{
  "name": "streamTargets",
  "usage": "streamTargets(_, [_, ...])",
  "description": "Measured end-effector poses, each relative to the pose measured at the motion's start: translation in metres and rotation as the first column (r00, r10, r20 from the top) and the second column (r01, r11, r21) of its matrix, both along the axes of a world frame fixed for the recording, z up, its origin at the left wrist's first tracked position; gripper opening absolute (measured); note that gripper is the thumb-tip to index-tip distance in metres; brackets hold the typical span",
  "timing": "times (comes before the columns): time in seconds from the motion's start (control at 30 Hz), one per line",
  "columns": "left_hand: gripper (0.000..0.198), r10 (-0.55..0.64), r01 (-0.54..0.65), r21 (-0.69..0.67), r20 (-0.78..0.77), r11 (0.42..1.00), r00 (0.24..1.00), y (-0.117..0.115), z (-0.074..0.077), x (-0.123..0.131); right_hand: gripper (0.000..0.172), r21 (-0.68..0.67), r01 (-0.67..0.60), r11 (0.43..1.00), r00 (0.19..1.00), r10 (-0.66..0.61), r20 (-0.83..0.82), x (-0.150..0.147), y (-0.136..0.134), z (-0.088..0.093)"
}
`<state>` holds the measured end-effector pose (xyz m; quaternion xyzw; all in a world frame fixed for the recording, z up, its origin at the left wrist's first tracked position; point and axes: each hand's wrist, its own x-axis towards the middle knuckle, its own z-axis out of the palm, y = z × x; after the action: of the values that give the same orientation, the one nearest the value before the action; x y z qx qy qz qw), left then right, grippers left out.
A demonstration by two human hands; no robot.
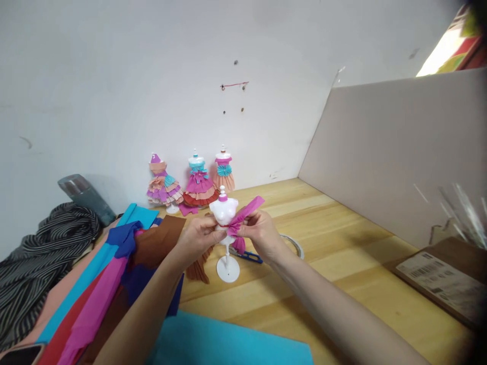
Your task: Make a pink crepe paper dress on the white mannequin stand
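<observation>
Left hand (196, 238): gripping white mannequin (222, 210) at waist
Right hand (262, 230): pinching pink paper (249, 209) against it
Pink paper: could slip if pinch loosens
Stand (228, 270): uneven pull could tip it
White mannequin: 1, upright between hands, over surface (335, 284)
Dressed mannequins (200, 185): 3
Blue tool (251, 257): 1
Ring (300, 247): 1

The small mannequin (224, 212) is white with a magenta neck band (222, 198), the crepe strip (250, 208) at its waist magenta too. The papers (101, 294) run turquoise, peach, red, magenta, brown and deep blue — the cloth (72, 228) is black with thin pale stripes — and the tabletop (342, 284) is honey-yellow with streaky wood grain.
</observation>
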<state>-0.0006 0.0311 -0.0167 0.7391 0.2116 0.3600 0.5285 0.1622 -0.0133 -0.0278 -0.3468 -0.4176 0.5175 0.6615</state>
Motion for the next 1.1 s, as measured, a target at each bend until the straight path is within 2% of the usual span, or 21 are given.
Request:
streamTargets(0.2, [0.020,0.080,-0.080,0.003,-0.001,0.997,0.997,-0.003,-0.002,0.003,0.033,-0.025,0.042,0.999,0.999,-0.043,-0.026,-0.001,0.001,-0.002])
streamTargets(0.37, [0.024,0.081,-0.083,-0.062,-0.035,0.995,0.996,-0.005,-0.008,0.003,0.031,0.014,0.078,0.997,0.997,-0.078,0.002,-0.002,0.000,-0.002])
streamTargets(0.57, [0.025,0.229,-0.206,-0.169,0.133,0.964,0.964,-0.018,-0.006,0.016,0.030,0.061,0.149,0.987,0.987,-0.152,0.051,-0.011,-0.006,-0.003])
streamTargets(0.73, [0.026,0.274,-0.224,-0.245,0.191,0.943,0.942,-0.022,-0.004,0.020,0.024,0.068,0.206,0.976,0.973,-0.212,0.093,-0.014,-0.009,-0.005])
streamTargets(0.93, [0.025,0.329,-0.266,-0.281,0.207,0.922,0.922,-0.019,-0.007,0.020,0.013,0.145,0.173,0.974,0.967,-0.196,0.163,-0.012,-0.010,-0.006])
streamTargets(1.1, [0.025,0.305,-0.239,-0.284,0.218,0.929,0.927,-0.019,-0.007,0.020,0.020,0.134,0.144,0.980,0.978,-0.161,0.131,-0.013,-0.007,-0.004])
